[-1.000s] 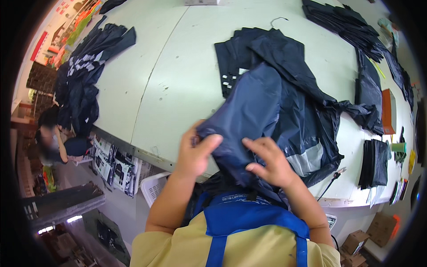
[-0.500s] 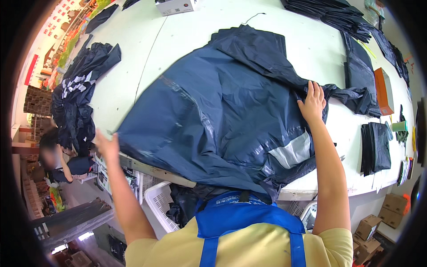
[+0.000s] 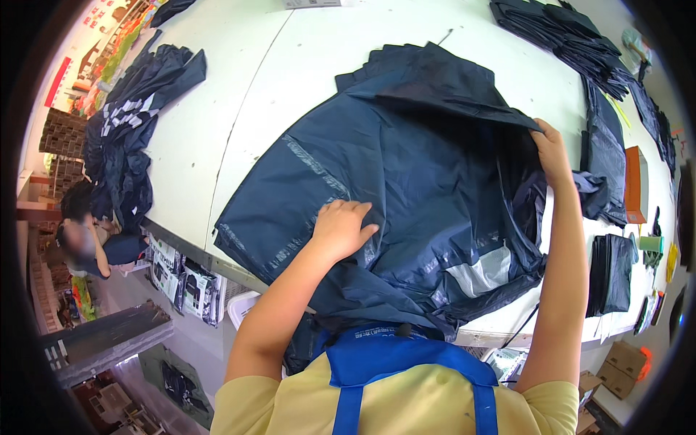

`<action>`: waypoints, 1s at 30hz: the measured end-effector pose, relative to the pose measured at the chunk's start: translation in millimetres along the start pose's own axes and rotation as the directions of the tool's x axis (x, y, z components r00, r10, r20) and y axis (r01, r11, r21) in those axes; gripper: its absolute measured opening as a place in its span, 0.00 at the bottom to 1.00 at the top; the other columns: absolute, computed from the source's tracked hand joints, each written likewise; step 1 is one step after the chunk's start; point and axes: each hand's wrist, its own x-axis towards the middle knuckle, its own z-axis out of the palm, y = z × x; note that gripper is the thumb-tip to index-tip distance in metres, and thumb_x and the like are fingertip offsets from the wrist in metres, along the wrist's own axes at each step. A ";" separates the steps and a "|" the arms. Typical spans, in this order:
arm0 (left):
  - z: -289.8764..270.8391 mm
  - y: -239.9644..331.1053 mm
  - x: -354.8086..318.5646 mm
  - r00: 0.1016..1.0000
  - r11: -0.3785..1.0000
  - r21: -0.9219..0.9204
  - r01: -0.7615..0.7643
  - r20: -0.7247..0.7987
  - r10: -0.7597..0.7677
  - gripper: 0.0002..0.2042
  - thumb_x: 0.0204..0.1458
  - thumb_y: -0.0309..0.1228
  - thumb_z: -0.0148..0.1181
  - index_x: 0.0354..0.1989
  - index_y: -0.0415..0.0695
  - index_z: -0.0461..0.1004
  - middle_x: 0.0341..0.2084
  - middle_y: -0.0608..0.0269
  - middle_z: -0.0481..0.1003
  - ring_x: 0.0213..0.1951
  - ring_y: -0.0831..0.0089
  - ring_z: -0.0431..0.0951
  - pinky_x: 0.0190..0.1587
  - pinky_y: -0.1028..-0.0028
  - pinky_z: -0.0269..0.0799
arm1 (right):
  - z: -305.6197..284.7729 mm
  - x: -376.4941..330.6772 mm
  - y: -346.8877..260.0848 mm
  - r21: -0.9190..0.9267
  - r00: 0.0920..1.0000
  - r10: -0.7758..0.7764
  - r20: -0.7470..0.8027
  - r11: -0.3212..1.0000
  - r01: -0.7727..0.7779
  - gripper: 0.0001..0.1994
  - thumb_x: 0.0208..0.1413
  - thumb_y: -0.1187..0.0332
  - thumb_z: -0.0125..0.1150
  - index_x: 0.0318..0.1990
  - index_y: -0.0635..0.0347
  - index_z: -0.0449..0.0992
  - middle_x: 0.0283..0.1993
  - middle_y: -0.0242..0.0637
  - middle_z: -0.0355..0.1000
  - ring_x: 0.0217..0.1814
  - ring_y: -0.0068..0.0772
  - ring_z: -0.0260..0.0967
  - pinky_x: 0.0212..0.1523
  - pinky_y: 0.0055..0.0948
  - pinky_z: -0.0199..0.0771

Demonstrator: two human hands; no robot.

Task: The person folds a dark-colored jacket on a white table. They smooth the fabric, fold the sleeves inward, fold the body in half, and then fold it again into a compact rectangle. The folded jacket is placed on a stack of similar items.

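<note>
A dark blue waterproof garment [image 3: 428,174] is spread across the white table [image 3: 196,145] in front of me, its smooth inner side with pale seam tape showing. Near its lower right lies a white mesh patch [image 3: 482,271]. My left hand [image 3: 344,228] rests flat on the left part of the cloth, fingers spread. At the right, my right hand [image 3: 552,152] pinches the garment's edge and holds it raised, so the cloth forms a hollow beneath. The garment's near part hangs over the table edge towards my blue apron.
Crumpled dark garments [image 3: 130,138] lie at the left. Folded dark garments [image 3: 558,36] are stacked far right, near an orange box [image 3: 635,185] and a black folded bundle [image 3: 610,275]. Another person [image 3: 94,243] sits at the left. Packaged goods [image 3: 181,275] are below the table edge.
My left hand has come from beyond the garment's left corner onto the cloth. My right hand has moved right and now lifts the edge, opening the garment's right side.
</note>
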 end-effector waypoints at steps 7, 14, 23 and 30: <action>-13.0 43.3 57.1 0.988 -0.394 -0.918 -0.047 -0.101 0.118 0.21 0.54 0.37 0.58 0.57 0.48 0.67 0.52 0.63 0.72 0.54 0.66 0.70 0.57 0.56 0.64 | 12.2 -96.9 -110.9 0.012 0.907 -0.206 0.368 0.976 0.217 0.08 0.45 0.78 0.55 0.35 0.66 0.73 0.25 0.30 0.66 0.30 0.18 0.62 0.32 0.22 0.64; -34.0 8.8 4.7 0.831 -0.438 -0.714 -0.546 -0.529 -0.173 0.27 0.51 0.35 0.62 0.61 0.57 0.61 0.56 0.64 0.66 0.55 0.63 0.68 0.57 0.60 0.66 | 56.4 -147.3 -114.3 0.017 0.528 -0.082 0.845 0.992 0.127 0.20 0.63 0.56 0.46 0.34 0.66 0.74 0.26 0.51 0.70 0.31 0.53 0.70 0.33 0.38 0.69; -39.4 -5.2 -69.9 0.865 -0.585 -0.737 -0.337 -0.487 0.116 0.39 0.55 0.46 0.56 0.71 0.54 0.40 0.64 0.45 0.56 0.63 0.53 0.61 0.64 0.57 0.56 | 125.8 -198.9 -78.4 0.169 0.501 -0.299 0.812 0.943 0.288 0.26 0.50 0.59 0.66 0.54 0.63 0.70 0.45 0.43 0.72 0.47 0.37 0.70 0.50 0.33 0.69; -6.5 29.6 -99.1 0.922 -0.294 -0.908 -0.298 -0.354 0.156 0.39 0.51 0.36 0.60 0.69 0.48 0.44 0.57 0.47 0.62 0.57 0.63 0.67 0.57 0.67 0.65 | 172.6 -221.5 -121.7 0.586 0.900 -0.024 0.436 0.766 -0.263 0.35 0.56 0.57 0.60 0.63 0.69 0.51 0.46 0.42 0.67 0.38 0.24 0.68 0.41 0.22 0.70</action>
